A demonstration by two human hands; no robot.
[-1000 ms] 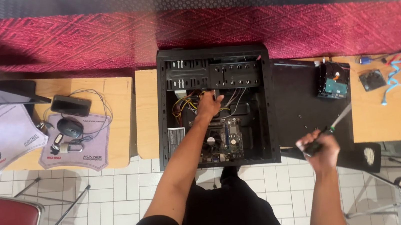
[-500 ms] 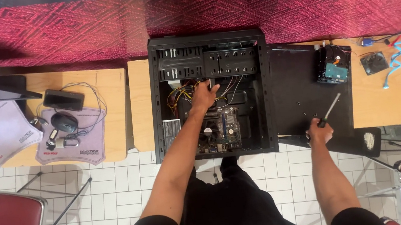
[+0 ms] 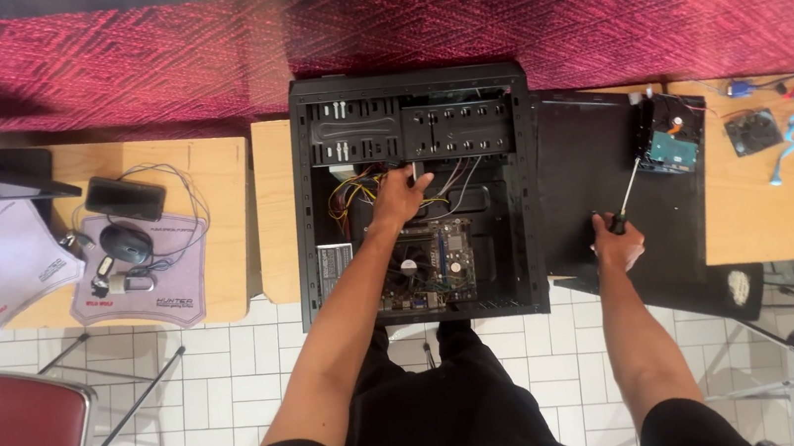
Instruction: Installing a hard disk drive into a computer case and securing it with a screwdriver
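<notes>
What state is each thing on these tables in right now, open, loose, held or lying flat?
Computer case: open, side off, lying flat.
Side panel: removed, flat beside the case.
Left hand: inside the case, at the cables.
Right hand: closed on the screwdriver.
Screwdriver: held, tip over the panel.
Hard drive: out, loose.
Fan: loose on the table.

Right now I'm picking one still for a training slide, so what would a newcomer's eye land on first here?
The open black computer case in the middle, lying on its side with its circuit board and wiring bared. The left hand reaches into it among the cables. On the removed black side panel to the right, the right hand grips a screwdriver, with a red patterned cloth running behind everything.
</notes>
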